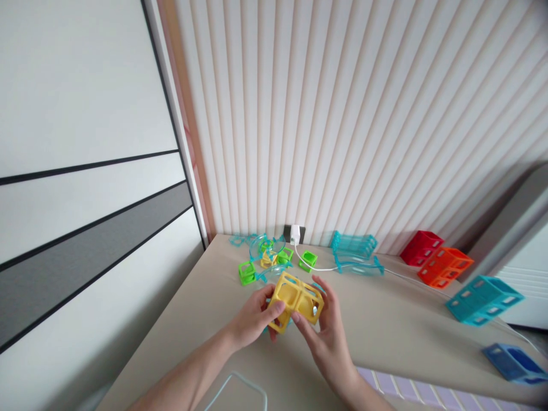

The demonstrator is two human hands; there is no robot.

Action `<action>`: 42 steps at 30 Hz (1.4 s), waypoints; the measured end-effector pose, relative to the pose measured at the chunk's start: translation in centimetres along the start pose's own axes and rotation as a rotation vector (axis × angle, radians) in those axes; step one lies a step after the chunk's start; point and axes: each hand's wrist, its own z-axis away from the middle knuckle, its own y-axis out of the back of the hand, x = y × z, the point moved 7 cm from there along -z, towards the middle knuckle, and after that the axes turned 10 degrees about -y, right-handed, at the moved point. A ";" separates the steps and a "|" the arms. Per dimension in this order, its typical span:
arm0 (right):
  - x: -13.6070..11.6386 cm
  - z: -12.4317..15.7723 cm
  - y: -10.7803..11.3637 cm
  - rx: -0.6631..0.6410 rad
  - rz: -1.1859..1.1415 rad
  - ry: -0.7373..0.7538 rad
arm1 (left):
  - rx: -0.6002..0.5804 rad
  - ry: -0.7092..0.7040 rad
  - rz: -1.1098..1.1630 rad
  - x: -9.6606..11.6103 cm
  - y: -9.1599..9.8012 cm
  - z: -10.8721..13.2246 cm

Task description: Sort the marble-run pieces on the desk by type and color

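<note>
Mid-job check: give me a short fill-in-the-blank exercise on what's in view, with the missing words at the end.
1. The left hand and right hand both hold a framed block that is ____ in colour.
2. The middle block, between the red block and the teal block, is ____.
3. The wall plug is ____.
4. The small cube nearest the table's left edge is ____.

Missing words: yellow; orange; white; green.

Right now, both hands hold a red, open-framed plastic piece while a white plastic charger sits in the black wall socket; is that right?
Wrong colour: the head view shows the left hand and right hand holding a yellow, open-framed plastic piece. The white plastic charger is in the black socket.
</note>
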 end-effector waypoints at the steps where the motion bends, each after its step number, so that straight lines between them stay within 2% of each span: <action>1: 0.4 0.0 -0.2 -0.013 -0.084 -0.070 | 0.002 -0.003 0.007 0.0 -0.1 0.0; 5: 1.0 0.2 -1.7 -0.157 -0.333 -0.293 | 0.021 -0.019 0.025 0.3 -0.4 0.1; 8: 0.8 0.2 -2.0 -0.194 -0.425 -0.369 | 0.015 -0.032 0.055 0.6 -0.6 0.3; 15: 0.6 -0.2 -1.7 -0.164 -0.474 -0.422 | 0.023 -0.002 0.108 -0.3 -0.2 0.3; 22: 0.9 -0.4 -1.0 -0.123 -0.440 -0.415 | -0.067 -0.049 0.042 0.9 -1.2 0.4; 25: 0.9 -0.3 -0.9 -0.092 -0.424 -0.393 | -0.050 -0.168 -0.163 1.9 -0.4 0.3; 27: 0.9 -0.3 -0.8 -0.068 -0.415 -0.381 | 0.025 -0.293 -0.352 2.8 0.9 0.3; 30: 0.9 -0.2 -0.6 -0.020 -0.409 -0.368 | 0.148 -0.465 -0.708 4.0 3.3 0.4; 32: 1.0 -0.2 -0.4 0.004 -0.409 -0.369 | 0.166 -0.539 -0.977 4.5 4.4 0.1; 34: 1.1 -0.3 -0.4 0.012 -0.412 -0.375 | 0.136 -0.545 -1.225 4.6 5.3 -0.7; 37: 1.3 -0.5 -0.4 0.026 -0.413 -0.374 | 0.047 -0.465 -1.526 4.1 6.4 -2.6; 42: 1.4 -0.7 -0.2 0.039 -0.411 -0.374 | -0.048 -0.399 -1.638 3.9 7.2 -6.1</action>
